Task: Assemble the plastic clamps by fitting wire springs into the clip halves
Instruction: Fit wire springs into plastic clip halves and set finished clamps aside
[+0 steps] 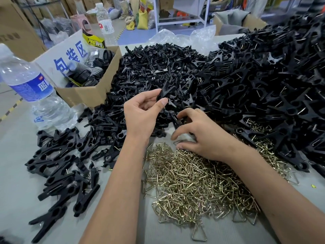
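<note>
My left hand (pixel 142 113) pinches a black plastic clip half (pixel 166 92) between thumb and fingers, lifted above the heap of loose clip halves (pixel 154 67). My right hand (pixel 198 131) hovers with curled fingers at the far edge of the pile of brass wire springs (pixel 193 187), fingertips touching a spring (pixel 177 142); whether it holds one is unclear. Assembled black clamps (pixel 59 164) lie in a group at the left of the table. A large mound of assembled clamps (pixel 281 85) rises at the right.
A water bottle (pixel 33 92) stands at the left edge. A cardboard box (pixel 88 92) with black ribbed parts sits behind it, a second bottle (pixel 105 23) beyond. Clear plastic bags (pixel 184 37) lie at the back. Bare grey table (pixel 17 199) shows at the near left.
</note>
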Available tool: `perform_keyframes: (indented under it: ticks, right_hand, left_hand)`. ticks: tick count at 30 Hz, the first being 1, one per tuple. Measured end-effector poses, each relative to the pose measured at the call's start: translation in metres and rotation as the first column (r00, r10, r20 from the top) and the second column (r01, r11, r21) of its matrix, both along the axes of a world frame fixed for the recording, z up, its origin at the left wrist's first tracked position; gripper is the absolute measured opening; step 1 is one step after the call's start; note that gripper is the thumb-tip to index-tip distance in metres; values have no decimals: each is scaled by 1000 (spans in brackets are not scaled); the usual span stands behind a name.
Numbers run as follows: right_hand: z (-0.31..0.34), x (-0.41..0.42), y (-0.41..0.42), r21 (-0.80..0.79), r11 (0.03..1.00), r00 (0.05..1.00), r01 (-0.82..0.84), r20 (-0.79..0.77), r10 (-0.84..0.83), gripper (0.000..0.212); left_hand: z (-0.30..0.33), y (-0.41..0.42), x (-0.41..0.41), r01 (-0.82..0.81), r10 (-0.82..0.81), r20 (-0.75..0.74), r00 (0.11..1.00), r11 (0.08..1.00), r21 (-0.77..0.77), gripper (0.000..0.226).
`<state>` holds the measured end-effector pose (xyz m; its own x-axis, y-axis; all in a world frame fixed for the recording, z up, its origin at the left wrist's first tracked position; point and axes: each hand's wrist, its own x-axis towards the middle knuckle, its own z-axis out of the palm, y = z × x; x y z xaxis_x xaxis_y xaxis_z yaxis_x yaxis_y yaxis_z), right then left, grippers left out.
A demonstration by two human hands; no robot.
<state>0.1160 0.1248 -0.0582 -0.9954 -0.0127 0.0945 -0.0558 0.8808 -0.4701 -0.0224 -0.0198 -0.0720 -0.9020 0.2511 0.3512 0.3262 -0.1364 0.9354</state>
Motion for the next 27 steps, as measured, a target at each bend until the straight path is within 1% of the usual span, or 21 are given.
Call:
perform_keyframes:
  ticks: [3,5,8,10,12,14,15,17,18,19,23,25,27]
  right_hand:
    - [2,-4,-3,-5,1000,999,-26,40,26,9]
    - [0,-2,-2,-62,998,999,-19,40,22,12]
    - [0,4,2,-257,966,1000,8,-5,-10,17]
    - [-2,6,7,-385,921,995,58,-47,-83,14]
    - [-2,6,10,-571,816,978,92,-103,-183,9]
    - [-1,6,14,-719,686,931,112,-165,-326,11]
    - [-1,6,15,-789,603,905,115,-168,-391,13]
    - [-1,6,17,-907,410,864,100,-125,-489,13]
    - [-1,5,17,-935,339,846,102,-98,-524,13]
    - [-1,4,16,-947,300,832,111,-77,-550,12]
    - [-2,1,14,-958,249,811,141,-33,-585,7]
    - [-2,1,14,-949,270,811,161,-29,-584,6]
    - [-2,2,14,-936,304,814,177,-34,-581,10]
  left_hand:
    - [0,-1,1,6,-6,0,1000,1000,-6,29]
    - [0,-1,2,10,-10,4,1000,1000,-2,29]
    - [2,-2,1,5,-5,0,1000,1000,-2,30]
    - [3,-2,1,3,-3,6,1000,1000,-4,30]
    - [3,-2,2,9,-9,13,1000,1000,-7,31]
    - [4,-3,3,30,-29,10,1000,999,-27,32]
    - [4,-4,3,53,-52,9,999,997,-49,33]
    - [6,-7,2,127,-127,13,992,986,-107,35]
    - [6,-7,2,164,-163,18,987,978,-132,36]
    - [6,-8,3,194,-193,24,981,970,-147,37]
    - [7,-6,9,288,-292,3,956,941,-176,35]
    - [7,-4,12,324,-330,2,944,927,-190,35]
    - [8,0,16,340,-345,13,939,916,-212,35]
